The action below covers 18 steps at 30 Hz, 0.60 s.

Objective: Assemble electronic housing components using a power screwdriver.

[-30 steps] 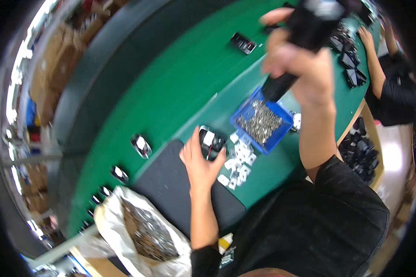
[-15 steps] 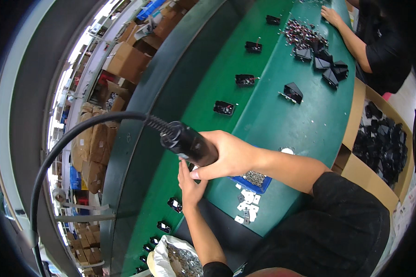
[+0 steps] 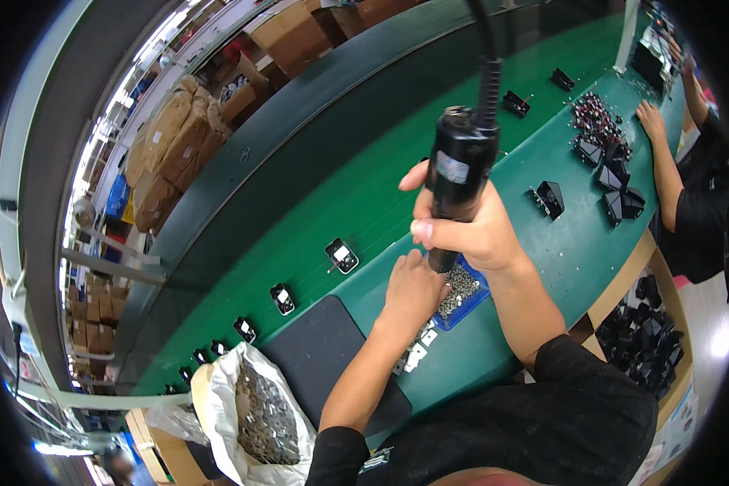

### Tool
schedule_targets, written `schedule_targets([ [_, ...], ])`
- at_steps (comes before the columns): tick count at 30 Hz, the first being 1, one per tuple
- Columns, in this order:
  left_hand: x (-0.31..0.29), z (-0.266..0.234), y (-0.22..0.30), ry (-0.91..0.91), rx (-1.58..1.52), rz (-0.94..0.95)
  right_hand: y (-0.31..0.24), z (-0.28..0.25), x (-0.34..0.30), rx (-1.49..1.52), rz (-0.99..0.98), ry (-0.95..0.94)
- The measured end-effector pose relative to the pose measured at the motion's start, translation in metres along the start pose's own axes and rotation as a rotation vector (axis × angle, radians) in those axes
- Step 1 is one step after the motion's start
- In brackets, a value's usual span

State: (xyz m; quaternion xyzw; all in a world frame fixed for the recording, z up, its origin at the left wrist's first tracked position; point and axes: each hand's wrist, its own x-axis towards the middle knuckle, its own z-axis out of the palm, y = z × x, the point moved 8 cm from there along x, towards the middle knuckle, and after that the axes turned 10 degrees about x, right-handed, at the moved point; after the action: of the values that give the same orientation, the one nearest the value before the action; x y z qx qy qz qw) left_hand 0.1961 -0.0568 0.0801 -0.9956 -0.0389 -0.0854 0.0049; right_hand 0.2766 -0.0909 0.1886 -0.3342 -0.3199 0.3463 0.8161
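My right hand (image 3: 494,231) is wrapped round a black electric screwdriver (image 3: 462,166), its cable running up from the top. The driver stands nearly upright, with its lower end close to my left hand (image 3: 415,287). That hand has its fingers curled at the left edge of a blue tray (image 3: 471,306) of small metal screws (image 3: 457,292); anything in its fingertips is hidden. White flat plates (image 3: 415,354) lie beside the tray, partly behind my left forearm. On the green belt, left of my hands, sits a small black housing (image 3: 342,254) with a white label.
A dark mat (image 3: 320,336) lies left of my left forearm, beside a white sack (image 3: 227,405) of small parts. More black housings (image 3: 283,298) line the belt (image 3: 397,202). Black shells (image 3: 611,174) lie near a co-worker's hand (image 3: 650,120). A cardboard box (image 3: 672,368) of black parts stands at right.
My right hand has swung the screwdriver from a slant over the belt to nearly upright. My left hand has gone from the belt to the screw tray. The view has shifted.
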Motion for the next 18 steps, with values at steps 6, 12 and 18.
schedule_targets([
  [6,0.0,0.015,0.017,-0.161,0.101,0.107,-0.002,-0.004,0.001,0.008,-0.02,0.044],
  [12,-0.003,0.013,0.02,-0.041,0.116,0.073,0.0,-0.011,-0.001,0.123,-0.082,0.053],
  [18,-0.007,0.019,0.019,-0.003,0.018,0.03,0.007,-0.011,0.001,0.071,-0.053,0.082],
])
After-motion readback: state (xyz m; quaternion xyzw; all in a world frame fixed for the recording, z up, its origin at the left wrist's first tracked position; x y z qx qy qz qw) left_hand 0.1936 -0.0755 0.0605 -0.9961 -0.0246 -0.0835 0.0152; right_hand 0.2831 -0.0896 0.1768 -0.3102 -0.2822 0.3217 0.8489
